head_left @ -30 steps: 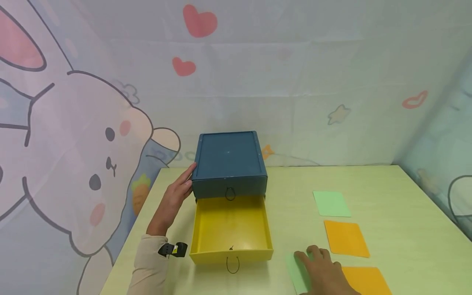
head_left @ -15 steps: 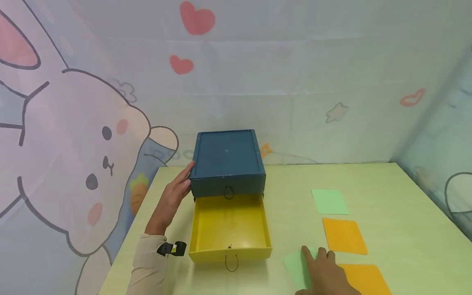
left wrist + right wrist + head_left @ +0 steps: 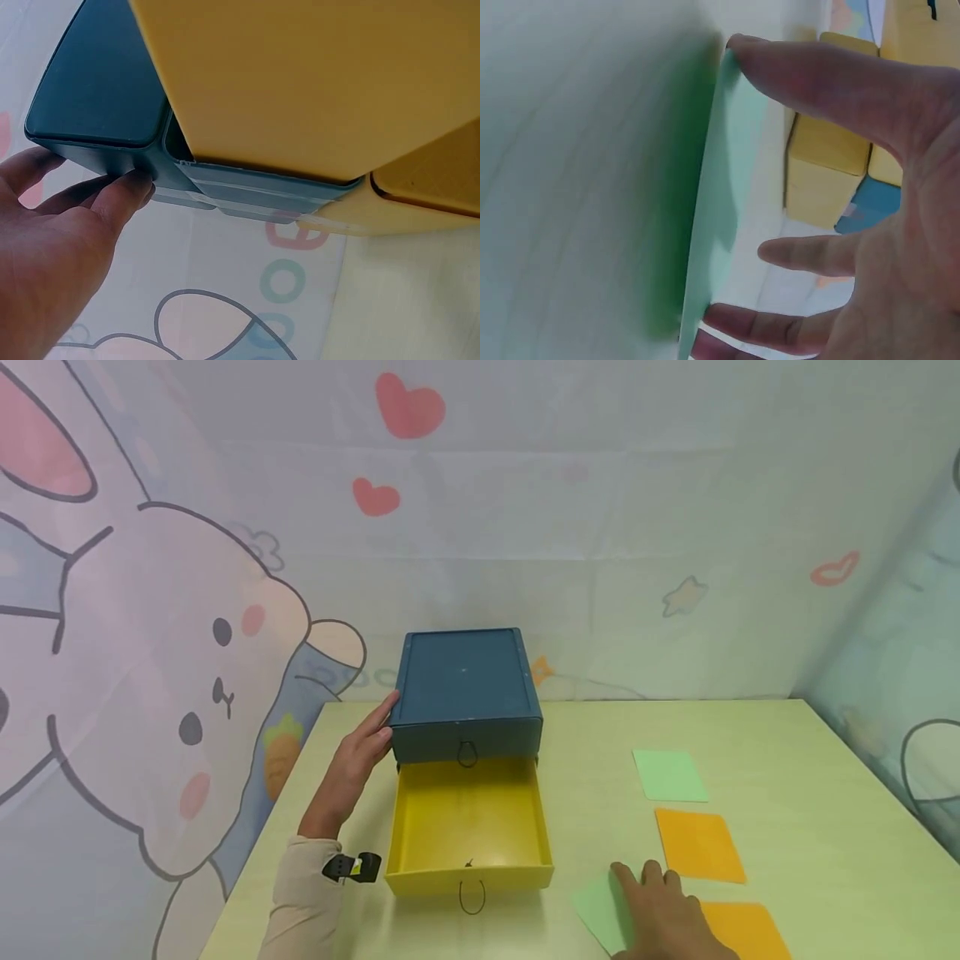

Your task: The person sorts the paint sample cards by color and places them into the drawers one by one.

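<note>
My left hand (image 3: 348,768) rests against the left side of a dark blue drawer unit (image 3: 465,677), with fingertips and thumb touching its side wall (image 3: 112,161) in the left wrist view. Below the blue top, a yellow drawer (image 3: 471,881) is pulled out. At the front right, my right hand (image 3: 667,918) holds a thin green square card (image 3: 602,914) by its edges. In the right wrist view, the thumb is at one end of the card (image 3: 727,150) and fingertips are at the other. That card slants over the tabletop, partly hidden by the hand in the head view.
To the right lie another green square (image 3: 670,775) and an orange square (image 3: 701,846). A second orange square (image 3: 746,931) sits beside my right hand, partly covered. A cartoon-printed cloth (image 3: 600,527) hangs behind the pale table (image 3: 810,793).
The green card under my right hand has turned slightly, its left corner shifting left and toward me. My right fingers have shifted a little. The left hand stays on the drawer unit.
</note>
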A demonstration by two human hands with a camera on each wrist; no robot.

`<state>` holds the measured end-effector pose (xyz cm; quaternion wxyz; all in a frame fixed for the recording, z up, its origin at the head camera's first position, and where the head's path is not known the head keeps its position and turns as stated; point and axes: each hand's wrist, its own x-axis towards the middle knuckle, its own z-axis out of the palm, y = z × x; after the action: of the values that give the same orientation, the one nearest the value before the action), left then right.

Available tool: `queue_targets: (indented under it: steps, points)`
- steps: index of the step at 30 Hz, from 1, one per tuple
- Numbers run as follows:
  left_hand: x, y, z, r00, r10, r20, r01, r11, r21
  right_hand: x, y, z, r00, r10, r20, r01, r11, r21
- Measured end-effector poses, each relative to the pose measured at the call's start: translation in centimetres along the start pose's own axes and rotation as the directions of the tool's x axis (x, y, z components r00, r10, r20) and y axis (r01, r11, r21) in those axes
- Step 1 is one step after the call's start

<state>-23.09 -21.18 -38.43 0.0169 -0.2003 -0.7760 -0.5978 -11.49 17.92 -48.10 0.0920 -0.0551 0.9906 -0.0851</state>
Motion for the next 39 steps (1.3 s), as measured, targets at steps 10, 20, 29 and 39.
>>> queue_targets:
  steps: [10, 20, 29, 39]
  points:
    - [0.0, 0.0, 0.0, 1.0, -0.005, 0.008, 0.005, 1.0, -0.01, -0.4, 1.2, -2.3, 0.995, -0.082, -0.047, 0.087, 0.99, 0.109]
    - [0.1, -0.3, 0.0, 1.0, 0.002, 0.001, -0.002, 1.0, 0.008, -0.2, 1.3, -9.7, 0.922, -0.266, -0.281, 0.306, 0.946, 0.108]
    - [0.0, -0.2, 0.0, 1.0, 0.002, 0.001, -0.002, 1.0, 0.003, -0.6, -1.0, -12.4, 0.904, -0.308, -0.297, 0.352, 0.93, 0.106]
    - [-0.1, -0.1, 0.0, 1.0, 0.006, 0.002, -0.006, 1.0, 0.005, 0.3, -4.3, -13.0, 0.827, -0.483, -0.286, 0.512, 0.858, 0.03]
